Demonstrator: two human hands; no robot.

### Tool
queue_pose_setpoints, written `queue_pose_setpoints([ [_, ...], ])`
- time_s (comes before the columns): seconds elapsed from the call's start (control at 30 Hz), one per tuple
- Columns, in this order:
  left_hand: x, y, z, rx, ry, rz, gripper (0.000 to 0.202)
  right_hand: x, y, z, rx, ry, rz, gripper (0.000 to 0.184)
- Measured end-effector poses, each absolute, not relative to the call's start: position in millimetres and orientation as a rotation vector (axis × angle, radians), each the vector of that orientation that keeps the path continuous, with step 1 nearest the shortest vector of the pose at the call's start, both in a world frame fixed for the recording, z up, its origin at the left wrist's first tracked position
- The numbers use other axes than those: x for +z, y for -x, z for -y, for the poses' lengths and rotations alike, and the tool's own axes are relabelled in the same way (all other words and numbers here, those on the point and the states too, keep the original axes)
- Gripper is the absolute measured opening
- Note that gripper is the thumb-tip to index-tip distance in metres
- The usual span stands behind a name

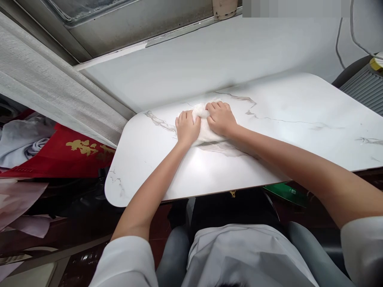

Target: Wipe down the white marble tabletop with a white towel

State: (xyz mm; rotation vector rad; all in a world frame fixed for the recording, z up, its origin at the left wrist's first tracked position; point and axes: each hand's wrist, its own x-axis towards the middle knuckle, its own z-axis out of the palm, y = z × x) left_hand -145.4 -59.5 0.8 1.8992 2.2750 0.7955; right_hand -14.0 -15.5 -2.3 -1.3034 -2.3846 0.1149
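Observation:
A soft white cloth, fuzzy like a small towel, lies bunched on the white marble-patterned table. Its far edge is rolled or folded over into a thick lump between my hands. My left hand is closed on the cloth's left side, fingers curled over the edge. On the far right part, my right hand grips it with bent fingers, the thumb pointing toward the lump. Both palms hide some of the cloth, so its full shape cannot be made out.
Behind the table rises a white wall below a window frame. A pale curtain hangs at the left, beside a red cloth with gold characters. A grey ribbed object and cables are at the right.

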Motion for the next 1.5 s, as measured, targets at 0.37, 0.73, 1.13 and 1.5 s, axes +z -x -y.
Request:
queue_pose_setpoints([
  [0.37, 5.1, 107.2, 126.5, 0.577, -1.933, -2.293, 0.044, -1.1, -28.0, 73.6, 0.048, 1.219, 2.486, 0.036],
  [0.73, 2.6, 78.7, 180.5, 0.515, -2.125, -2.065, 0.054, -1.6, -84.0, 116.5, 0.064, 1.014, 2.495, 0.031],
  [1.13, 5.5, 74.5, 170.7, 0.47, -2.153, -2.036, 0.052, -0.2, -85.5, 107.5, 0.013, 1.085, 2.547, 0.034],
  [1.5, 1.0, 80.6, 91.5, 0.594, -2.081, -2.165, 0.045, -2.6, -57.2, 25.5, 0.162, 1.287, 2.396, 0.032],
])
